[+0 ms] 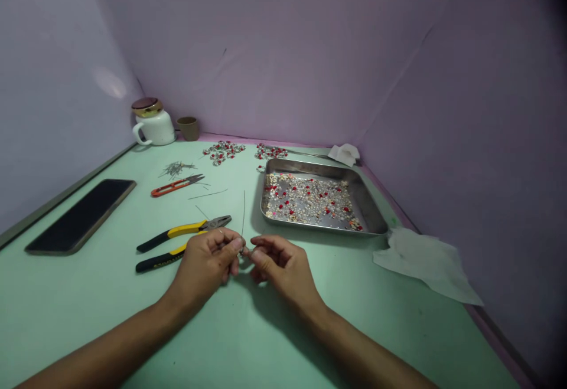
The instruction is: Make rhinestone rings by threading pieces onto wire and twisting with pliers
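Observation:
My left hand (pixel 206 262) is closed in a pinch at the front middle of the table. A thin wire (pixel 243 212) stands up from its fingertips, and a small piece there is mostly hidden. My right hand (pixel 286 265) meets it from the other side, thumb and finger pinched close to the same spot. What the right fingers hold is too small to make out. Just behind my left hand lie pliers (pixel 177 232) with yellow and black handles, partly covered by that hand. Beyond my right hand stands a metal tray (pixel 323 232) with small red, white and gold beads.
Orange thread snips (pixel 172 186) lie near a pile of wire pieces (pixel 175 169). Finished-looking red beaded rings (pixel 224 151) sit at the back. A phone (pixel 84 215) is on the left, a lidded mug (pixel 155 127) and brown cup (pixel 189 128) behind, white tissue (pixel 425 262) at right.

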A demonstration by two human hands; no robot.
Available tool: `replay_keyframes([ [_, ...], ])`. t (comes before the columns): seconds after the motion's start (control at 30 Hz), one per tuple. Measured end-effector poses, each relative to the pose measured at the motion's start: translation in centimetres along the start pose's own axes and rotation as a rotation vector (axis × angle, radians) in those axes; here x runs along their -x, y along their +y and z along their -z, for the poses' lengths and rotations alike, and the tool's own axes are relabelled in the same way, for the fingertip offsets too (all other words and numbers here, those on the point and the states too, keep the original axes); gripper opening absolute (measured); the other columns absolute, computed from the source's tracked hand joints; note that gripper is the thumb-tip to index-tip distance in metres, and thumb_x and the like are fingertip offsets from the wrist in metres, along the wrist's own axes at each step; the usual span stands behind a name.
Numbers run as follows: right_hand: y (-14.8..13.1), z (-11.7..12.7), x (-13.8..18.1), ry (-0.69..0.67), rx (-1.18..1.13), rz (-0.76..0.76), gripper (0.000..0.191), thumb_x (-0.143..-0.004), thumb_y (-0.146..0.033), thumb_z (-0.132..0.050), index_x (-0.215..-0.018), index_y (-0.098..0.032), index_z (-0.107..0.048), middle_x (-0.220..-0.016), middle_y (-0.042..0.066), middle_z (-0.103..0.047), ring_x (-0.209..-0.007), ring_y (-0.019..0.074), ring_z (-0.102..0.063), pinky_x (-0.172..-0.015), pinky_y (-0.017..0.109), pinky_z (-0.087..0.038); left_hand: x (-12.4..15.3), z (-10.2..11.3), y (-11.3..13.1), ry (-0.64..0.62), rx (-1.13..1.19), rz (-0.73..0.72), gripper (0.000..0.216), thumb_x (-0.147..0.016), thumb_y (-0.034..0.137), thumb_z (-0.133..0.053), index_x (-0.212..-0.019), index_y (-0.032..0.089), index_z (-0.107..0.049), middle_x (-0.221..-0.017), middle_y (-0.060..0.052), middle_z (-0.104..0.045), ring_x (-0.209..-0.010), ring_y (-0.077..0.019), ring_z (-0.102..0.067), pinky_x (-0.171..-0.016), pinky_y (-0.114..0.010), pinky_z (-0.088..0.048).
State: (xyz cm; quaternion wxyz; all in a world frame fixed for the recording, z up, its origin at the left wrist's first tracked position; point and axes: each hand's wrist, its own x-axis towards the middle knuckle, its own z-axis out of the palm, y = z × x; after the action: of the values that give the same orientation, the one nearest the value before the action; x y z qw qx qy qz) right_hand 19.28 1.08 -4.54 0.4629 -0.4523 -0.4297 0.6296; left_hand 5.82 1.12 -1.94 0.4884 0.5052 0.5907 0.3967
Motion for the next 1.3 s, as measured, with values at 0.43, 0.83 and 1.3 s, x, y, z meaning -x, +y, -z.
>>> replay_keyframes([
  [0.43,-0.2,0.0,0.8,0.105,0.093,0.193,0.015,-0.07,-0.024,-0.055,-0.057,-0.016,-0.054,-0.049,-0.003,-0.053,-0.045,0.0093,-0.05,-0.047,0.023,-0.04,0.9,-0.9,0.3,-0.056,-0.063,-0.04,0.014,-0.066,0.025,-0.058,-0.055,0.017,-0.058,-0.036,0.007,-0.046,-0.035,-0.0079,-0.039,-0.037,-0.019,-0.029],
  [0.83,0.9,-0.1,0.0,0.128,-0.197,0.106,0.023,-0.074,-0.035,-0.059,-0.065,-0.016,-0.05,-0.054,-0.003,-0.054,-0.047,0.0088,-0.051,-0.05,0.023,-0.042,1.1,-1.7,-0.7,-0.064,0.101,0.024,0.019,-0.071,0.029,-0.057,-0.058,0.016,-0.055,-0.035,0.006,-0.047,-0.03,-0.0063,-0.036,-0.033,-0.018,-0.028],
  [1.3,1.0,0.3,-0.7,0.143,-0.157,0.135,0.017,-0.064,-0.018,-0.067,-0.067,-0.017,-0.05,-0.057,-0.004,-0.055,-0.052,0.0098,-0.057,-0.054,0.024,-0.045,0.3,-1.3,-1.4,-0.227,0.4,0.164,0.018,-0.068,0.029,-0.059,-0.059,0.016,-0.052,-0.032,0.008,-0.046,-0.028,-0.0042,-0.032,-0.03,-0.014,-0.023],
])
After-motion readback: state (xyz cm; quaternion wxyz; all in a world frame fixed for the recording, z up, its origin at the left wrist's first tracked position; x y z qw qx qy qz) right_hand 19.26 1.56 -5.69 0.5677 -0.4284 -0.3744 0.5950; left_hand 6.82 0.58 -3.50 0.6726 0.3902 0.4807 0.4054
